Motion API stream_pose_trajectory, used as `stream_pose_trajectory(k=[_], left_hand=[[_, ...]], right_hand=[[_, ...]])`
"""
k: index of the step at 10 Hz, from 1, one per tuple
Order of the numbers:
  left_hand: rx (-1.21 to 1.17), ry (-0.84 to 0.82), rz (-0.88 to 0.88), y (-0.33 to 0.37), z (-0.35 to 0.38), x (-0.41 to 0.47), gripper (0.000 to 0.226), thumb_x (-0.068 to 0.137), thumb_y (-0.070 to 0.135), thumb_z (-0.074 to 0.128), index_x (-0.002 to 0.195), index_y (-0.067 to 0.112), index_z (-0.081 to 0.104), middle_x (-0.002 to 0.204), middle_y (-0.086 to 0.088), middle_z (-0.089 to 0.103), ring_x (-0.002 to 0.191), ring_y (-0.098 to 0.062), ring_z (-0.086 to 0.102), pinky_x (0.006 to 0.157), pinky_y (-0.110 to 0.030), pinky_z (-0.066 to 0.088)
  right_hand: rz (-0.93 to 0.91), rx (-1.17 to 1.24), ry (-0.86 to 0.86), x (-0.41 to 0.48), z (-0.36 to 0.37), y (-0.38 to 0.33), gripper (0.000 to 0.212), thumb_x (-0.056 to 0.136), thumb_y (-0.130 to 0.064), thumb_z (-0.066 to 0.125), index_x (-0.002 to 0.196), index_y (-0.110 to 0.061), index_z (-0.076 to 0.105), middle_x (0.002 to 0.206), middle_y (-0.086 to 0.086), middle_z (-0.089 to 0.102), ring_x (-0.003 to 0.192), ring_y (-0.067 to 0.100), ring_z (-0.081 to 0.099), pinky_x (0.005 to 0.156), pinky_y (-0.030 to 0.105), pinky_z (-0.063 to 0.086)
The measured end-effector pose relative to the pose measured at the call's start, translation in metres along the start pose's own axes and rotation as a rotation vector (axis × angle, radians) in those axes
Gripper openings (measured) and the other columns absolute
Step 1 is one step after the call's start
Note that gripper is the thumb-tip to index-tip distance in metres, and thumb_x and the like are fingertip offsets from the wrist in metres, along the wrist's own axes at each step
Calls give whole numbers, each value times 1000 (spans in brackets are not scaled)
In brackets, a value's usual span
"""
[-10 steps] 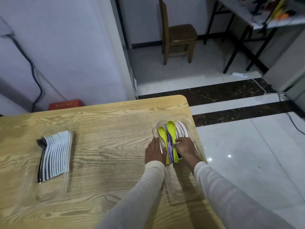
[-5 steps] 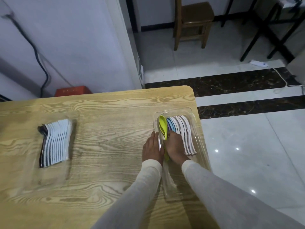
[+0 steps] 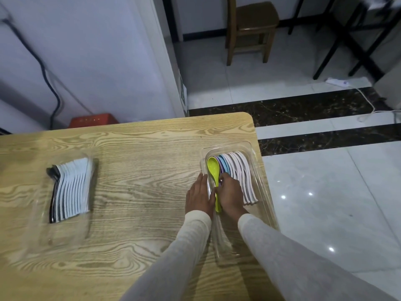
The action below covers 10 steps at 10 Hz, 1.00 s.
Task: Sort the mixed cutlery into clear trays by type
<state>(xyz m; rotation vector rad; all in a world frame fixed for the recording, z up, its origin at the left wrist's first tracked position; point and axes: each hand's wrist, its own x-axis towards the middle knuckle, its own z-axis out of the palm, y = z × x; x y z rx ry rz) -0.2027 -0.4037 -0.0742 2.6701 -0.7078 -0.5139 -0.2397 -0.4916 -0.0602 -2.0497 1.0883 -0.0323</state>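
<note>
A clear tray [image 3: 263,192] lies along the table's right edge and holds a row of spoons on edge: a yellow-green spoon [image 3: 213,170] at the left, purple and blue ones beside it, then several pale pink spoons [image 3: 240,170]. My right hand [image 3: 231,195] is inside the tray, fingers curled on the spoon handles beside the yellow-green one. With its fingers straight, my left hand [image 3: 198,196] lies flat against the tray's outer left wall. A second clear tray [image 3: 65,231] at the left holds a row of white and black cutlery [image 3: 71,190].
The wooden table [image 3: 138,166] ends just right of the spoon tray, with tiled floor beyond. A red box [image 3: 93,120] sits on the floor behind the table by the wall. A wooden chair [image 3: 251,29] stands far back.
The spoons that lay fanned under my right hand now stand packed in a neat row. My right hand shifted left onto the handles. The camera tilted down.
</note>
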Motion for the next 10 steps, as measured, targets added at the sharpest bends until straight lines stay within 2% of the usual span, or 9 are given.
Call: stream_pose_trajectory(k=[1,2,4,5,7,9,10], left_hand=[[0,9,4,0,-1,0,65,92,54,23,148,20,21,156,5,16,142,-13,23,113,-30,19],[4,6,-2,-1,-2,1,57,98,42,34,148,20,18,157,5,13,142,-12,20,113,-29,17],[52,-25,0,2,-9,2,58,98,36,35,149,20,12,158,5,7,143,-12,17,113,-30,17],[38,-22,-8,4,-8,1,57,99,34,34,149,20,11,158,5,6,143,-12,18,114,-30,17],[69,-62,-19,4,-11,8,57,99,34,31,150,21,8,158,6,4,143,-12,16,115,-33,14],[66,-112,20,3,-22,2,59,99,38,29,150,23,4,158,7,1,145,-13,10,117,-35,11],[53,-98,16,-3,-32,0,61,98,36,34,150,24,5,158,9,0,145,-14,11,116,-35,12]], right_hand=[[41,-1,-4,6,1,-2,15,82,-7,63,95,-13,57,88,3,64,78,21,59,62,25,35],[50,-6,-5,8,1,-3,14,84,-10,64,96,-13,57,90,3,64,81,21,59,65,25,36],[46,70,-52,8,-2,-2,21,86,-20,67,101,-8,59,98,9,67,81,20,56,68,24,35],[44,71,-70,9,-3,-2,23,88,-21,64,105,-6,59,102,11,67,93,26,62,71,26,37],[21,37,-104,11,-2,-3,26,89,-16,63,111,-3,57,108,14,66,100,28,62,80,29,42],[13,37,-142,10,-8,-3,26,92,-15,60,114,-2,57,112,14,65,104,28,60,76,23,37],[21,1,-104,10,-17,-5,23,93,-20,57,111,-5,56,110,14,64,102,31,60,78,31,44]])
